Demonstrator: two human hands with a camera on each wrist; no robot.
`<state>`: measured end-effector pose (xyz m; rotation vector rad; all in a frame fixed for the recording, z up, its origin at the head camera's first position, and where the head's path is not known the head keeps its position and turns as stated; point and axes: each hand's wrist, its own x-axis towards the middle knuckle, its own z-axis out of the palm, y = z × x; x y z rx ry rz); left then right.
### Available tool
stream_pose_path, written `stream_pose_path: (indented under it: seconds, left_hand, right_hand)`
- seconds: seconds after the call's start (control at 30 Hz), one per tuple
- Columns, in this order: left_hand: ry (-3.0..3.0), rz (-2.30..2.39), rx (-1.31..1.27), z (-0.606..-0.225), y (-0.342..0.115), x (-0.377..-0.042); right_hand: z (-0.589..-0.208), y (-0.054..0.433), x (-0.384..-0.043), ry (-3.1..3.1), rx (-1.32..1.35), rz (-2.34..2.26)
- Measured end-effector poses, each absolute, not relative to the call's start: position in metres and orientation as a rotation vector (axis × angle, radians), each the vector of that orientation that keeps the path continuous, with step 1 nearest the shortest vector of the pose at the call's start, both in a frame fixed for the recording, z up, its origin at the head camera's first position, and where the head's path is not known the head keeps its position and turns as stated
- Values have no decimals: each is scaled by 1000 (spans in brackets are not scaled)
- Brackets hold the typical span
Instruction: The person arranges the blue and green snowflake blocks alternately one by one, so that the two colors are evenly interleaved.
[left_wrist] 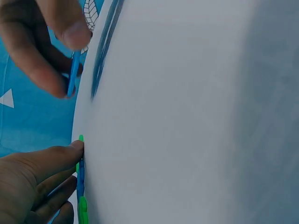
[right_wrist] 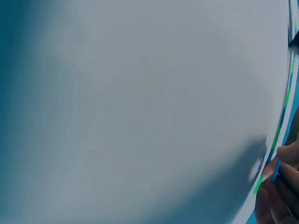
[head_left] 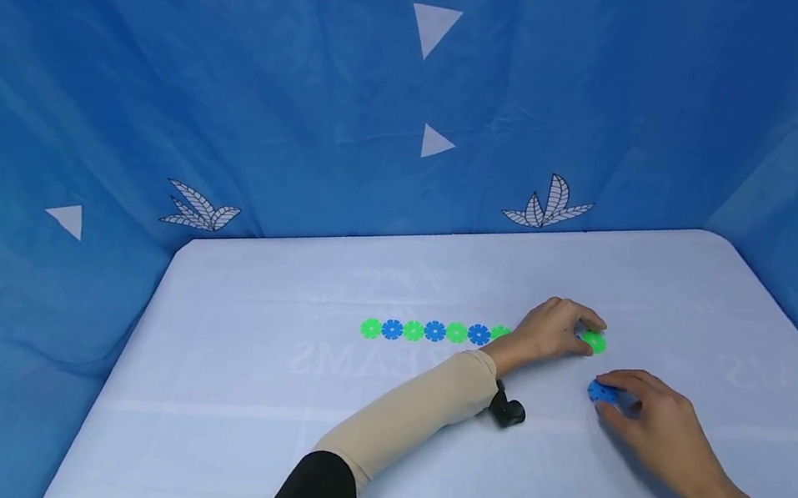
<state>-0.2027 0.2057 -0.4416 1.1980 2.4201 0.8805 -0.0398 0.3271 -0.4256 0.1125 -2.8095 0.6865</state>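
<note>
A row of green and blue notched plastic discs [head_left: 435,331] lies flat on the white table, colours alternating. My left hand [head_left: 547,329] reaches over the right part of the row and hides some discs. Its thumb and finger hold the green disc [head_left: 594,341] at the right end by its edges. Nearer to me, my right hand [head_left: 664,423] pinches a blue disc [head_left: 602,392] between thumb and fingers. The left wrist view shows this blue disc [left_wrist: 74,73] held on edge above the tabletop, apart from the green disc [left_wrist: 81,138] at the left fingertips.
The white-covered table [head_left: 231,429] has faint lettering showing on its cloth. Behind it and at both sides hangs a blue curtain [head_left: 312,103] with white triangles and leaf prints. A black wrist camera mount [head_left: 508,413] sticks out below the left wrist.
</note>
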Motion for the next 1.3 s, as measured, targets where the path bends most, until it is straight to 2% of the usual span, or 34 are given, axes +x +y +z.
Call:
stream_pose_path:
  seconds: [0.73, 1.3]
  left_hand:
    - [2412, 901, 1232, -444, 206, -203]
    - [2407, 908, 1220, -444, 206, -203]
  right_hand:
    - [-433, 362, -87, -2868, -58, 671]
    - [-432, 360, -99, -2934, -193, 710]
